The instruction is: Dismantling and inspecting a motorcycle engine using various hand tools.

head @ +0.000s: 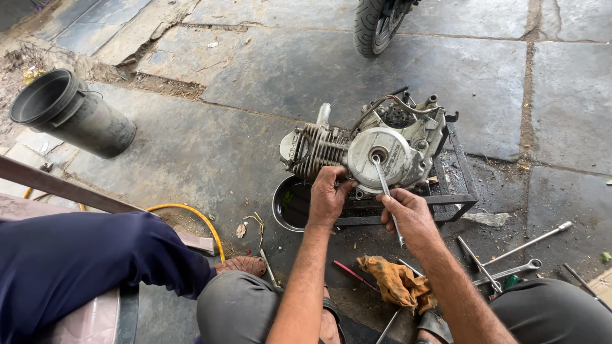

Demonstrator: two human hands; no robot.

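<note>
Engine (376, 150), grey and greasy, finned cylinder pointing left, seated on a black metal stand (460, 191) on stone paving. Left hand (328, 194) clamped on the lower front edge of the engine, just below the fins. Right hand (411, 216) closed around a long metal tool (387, 194), tip set into the centre of the engine's round side cover. Hands apart, one each side of that tool. Black bowl (290, 204) just left of the stand, under the cylinder. Orange rag (395, 280) in front of the stand, near the right forearm. Spanners (510, 258) scattered right of the rag. Dark bucket (70, 114) lying on its side well left of the engine. Motorbike tyre (376, 25) beyond the engine.
</note>
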